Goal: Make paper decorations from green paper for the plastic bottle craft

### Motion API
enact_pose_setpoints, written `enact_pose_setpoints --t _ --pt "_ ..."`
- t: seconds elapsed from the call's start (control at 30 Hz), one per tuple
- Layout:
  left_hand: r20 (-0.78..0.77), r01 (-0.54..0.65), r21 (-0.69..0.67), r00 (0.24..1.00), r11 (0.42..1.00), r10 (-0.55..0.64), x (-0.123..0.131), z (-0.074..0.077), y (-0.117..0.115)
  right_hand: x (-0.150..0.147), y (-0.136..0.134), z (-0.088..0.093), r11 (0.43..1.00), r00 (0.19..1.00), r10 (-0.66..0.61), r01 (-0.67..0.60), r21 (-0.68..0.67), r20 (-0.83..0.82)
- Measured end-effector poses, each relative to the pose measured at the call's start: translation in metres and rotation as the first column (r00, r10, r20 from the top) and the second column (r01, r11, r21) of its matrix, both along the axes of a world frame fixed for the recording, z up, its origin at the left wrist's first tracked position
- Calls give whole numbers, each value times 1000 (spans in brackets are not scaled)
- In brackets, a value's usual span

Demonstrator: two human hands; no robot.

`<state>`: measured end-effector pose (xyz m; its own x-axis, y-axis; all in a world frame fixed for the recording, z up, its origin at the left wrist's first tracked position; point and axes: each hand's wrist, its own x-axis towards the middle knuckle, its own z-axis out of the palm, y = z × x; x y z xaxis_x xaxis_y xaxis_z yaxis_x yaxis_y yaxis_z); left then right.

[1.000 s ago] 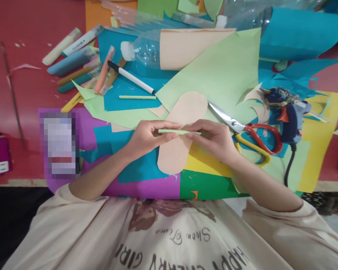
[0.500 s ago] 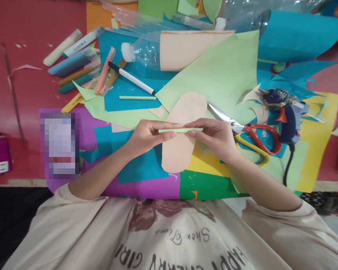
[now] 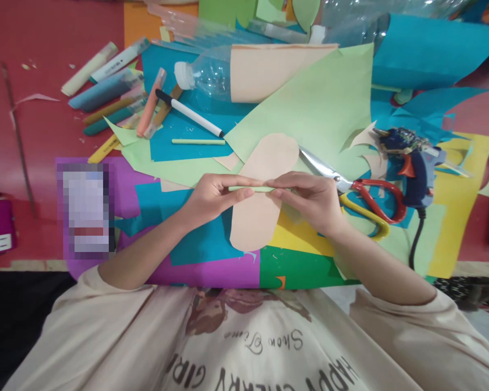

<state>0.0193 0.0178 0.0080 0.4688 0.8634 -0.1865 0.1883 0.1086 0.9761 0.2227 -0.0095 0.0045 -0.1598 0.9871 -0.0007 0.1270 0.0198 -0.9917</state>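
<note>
Head view, left hand (image 3: 212, 198): thumb and fingers pinched on the left part of a thin pale-green paper roll (image 3: 263, 189).
Right hand (image 3: 315, 198): thumb and fingers pinched on the right part of the same roll, hiding its end; fingertips near those of the left hand.
Paper roll: held level and crosswise above the peach cut-out (image 3: 256, 222); cannot tell whether they touch.
Scissors (image 3: 337, 180): right of the cut-out, blade tip at its edge, red and yellow handles pointing right.
Glue gun (image 3: 421, 168): just right of the scissors.
Second roll (image 3: 198, 142): on a blue sheet (image 3: 163, 149), near the tip of a white pen (image 3: 198, 117).
Bottle (image 3: 212, 70): on its side, wrapped in peach paper.
Markers (image 3: 100, 95): loose group, far left.
</note>
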Motion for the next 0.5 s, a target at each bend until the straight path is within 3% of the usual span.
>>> enact_pose_setpoints --t 0.3,0.5 --pt "-21 -34 50 999 998 35 -1 4 2 10 6 0 981 971 187 -194 -32 -146" --pt "-76 -51 39 996 998 54 -2 0 4 12 8 -3 954 926 174 -243 -175 -336"
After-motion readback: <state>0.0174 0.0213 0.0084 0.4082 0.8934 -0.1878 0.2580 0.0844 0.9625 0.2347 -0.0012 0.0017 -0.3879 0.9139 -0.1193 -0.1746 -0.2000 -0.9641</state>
